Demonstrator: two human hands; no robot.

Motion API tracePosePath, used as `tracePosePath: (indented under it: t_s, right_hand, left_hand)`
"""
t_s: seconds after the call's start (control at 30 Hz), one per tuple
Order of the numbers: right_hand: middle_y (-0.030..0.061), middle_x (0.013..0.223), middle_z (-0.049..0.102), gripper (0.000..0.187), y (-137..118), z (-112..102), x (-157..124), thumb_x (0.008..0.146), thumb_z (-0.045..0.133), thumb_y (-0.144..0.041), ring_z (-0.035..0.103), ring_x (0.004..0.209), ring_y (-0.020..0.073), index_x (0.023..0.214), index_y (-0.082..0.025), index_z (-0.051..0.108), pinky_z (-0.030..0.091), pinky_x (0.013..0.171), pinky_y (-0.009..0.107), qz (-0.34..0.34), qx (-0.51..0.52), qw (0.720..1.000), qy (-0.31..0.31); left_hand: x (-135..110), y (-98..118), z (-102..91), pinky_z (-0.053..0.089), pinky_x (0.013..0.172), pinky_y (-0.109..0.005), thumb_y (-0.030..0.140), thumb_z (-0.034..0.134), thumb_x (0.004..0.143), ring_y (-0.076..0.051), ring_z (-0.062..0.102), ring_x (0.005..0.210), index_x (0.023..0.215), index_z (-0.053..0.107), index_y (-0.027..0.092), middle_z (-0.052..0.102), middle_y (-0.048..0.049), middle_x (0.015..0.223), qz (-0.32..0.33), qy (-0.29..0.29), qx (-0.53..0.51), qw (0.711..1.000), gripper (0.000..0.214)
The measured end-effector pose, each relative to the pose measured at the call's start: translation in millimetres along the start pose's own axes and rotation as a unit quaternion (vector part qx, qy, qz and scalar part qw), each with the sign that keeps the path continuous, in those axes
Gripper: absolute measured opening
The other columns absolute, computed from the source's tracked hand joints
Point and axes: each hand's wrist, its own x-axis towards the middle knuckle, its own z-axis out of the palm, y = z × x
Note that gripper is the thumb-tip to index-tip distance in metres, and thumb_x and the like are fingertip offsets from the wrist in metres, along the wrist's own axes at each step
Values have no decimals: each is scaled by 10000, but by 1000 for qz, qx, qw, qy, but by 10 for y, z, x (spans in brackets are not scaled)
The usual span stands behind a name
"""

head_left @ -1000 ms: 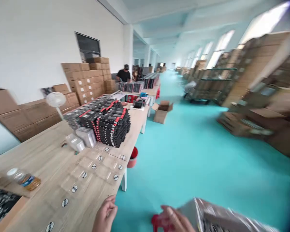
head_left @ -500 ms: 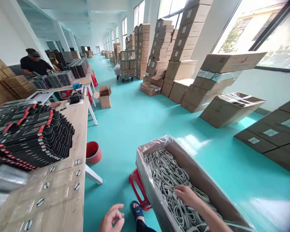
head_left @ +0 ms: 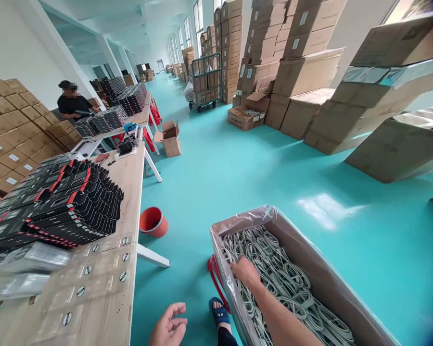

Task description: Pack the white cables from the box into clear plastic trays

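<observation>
The hands are well apart. The left hand [head_left: 168, 327] is open at about 6 o'clock, fingers loosely curled, holding nothing. The right hand [head_left: 246, 271] reaches into a cardboard box [head_left: 310, 259] lined with clear plastic film, at about 5 o'clock, and lies on a heap of grey cords [head_left: 277, 283]. Its fingertips sink among the loops, so whether they pinch any is hidden. The bottom of the view cuts off the box's near end. A red plastic stool [head_left: 213, 278] shows only in part behind the box, just beside a sandalled foot [head_left: 219, 312]. At 10 o'clock, the counter [head_left: 130, 202] carries stacked black packages [head_left: 68, 202], and a red bucket [head_left: 153, 222] sits on the floor beside it.
</observation>
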Motion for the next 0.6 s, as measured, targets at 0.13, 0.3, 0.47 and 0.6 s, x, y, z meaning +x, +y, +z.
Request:
tracePosePath:
  t_s: [0.13, 0.3, 0.47, 0.6]
  right_hand:
    - [191, 873, 713, 342, 303, -305, -74, 820, 465, -249, 689, 764, 270, 1056, -82, 648, 416, 558, 275, -7, -41, 999, 8]
    - [255, 1096, 665, 434, 680, -659, -242, 776, 457, -96, 685, 868, 300, 1179, -53, 613, 457, 605, 296, 1, -85, 995, 56]
    - [190, 1078, 677, 356, 736, -981, -491, 827, 447, -158, 646, 971, 303, 1102, -124, 671, 484, 752, 341, -27, -124, 982, 139]
    - [143, 878, 703, 356, 578, -1350, -734, 823, 461, -243, 641, 799, 279, 1059, -137, 707, 491, 709, 373, -22, -40, 956, 291]
  left_hand:
    - [20, 57, 24, 485, 915, -378, 548, 741, 589, -315, 646, 1020, 960, 660, 193, 677, -170, 1121, 14, 18, 4, 1000, 521]
    - [95, 202, 157, 507, 878, -404, 586, 736, 584, -325, 661, 991, 934, 683, 186, 700, -163, 1068, 47, 16, 8, 999, 534]
    - [165, 313, 237, 516, 859, -403, 589, 726, 601, -316, 669, 963, 916, 689, 180, 712, -157, 1028, 57, -5, 17, 998, 518]
    - [240, 381, 142, 507, 878, -397, 593, 723, 612, -304, 666, 962, 924, 691, 182, 718, -145, 1003, 65, -32, 9, 997, 517]
